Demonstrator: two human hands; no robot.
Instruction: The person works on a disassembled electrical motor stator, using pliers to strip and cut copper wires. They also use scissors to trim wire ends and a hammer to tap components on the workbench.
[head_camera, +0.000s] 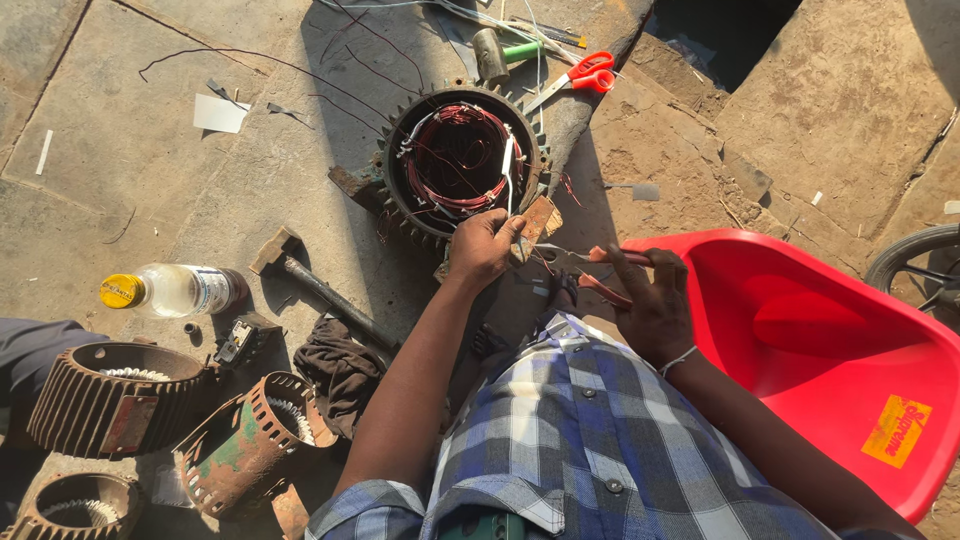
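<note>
**Stator winding, hands at the rim**

The finned motor stator (462, 160) lies on the concrete floor (150, 150). Its near rim is pinched by the left hand (483, 245), fingers closed. Red-handled pliers (585, 262) are held closed-fisted in the right hand (652, 305).

Harsh sunlight, deep shadows, sharp focus

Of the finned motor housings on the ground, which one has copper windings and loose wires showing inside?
The round housing directly ahead of the left hand; the three at lower left show no copper wire.
</note>
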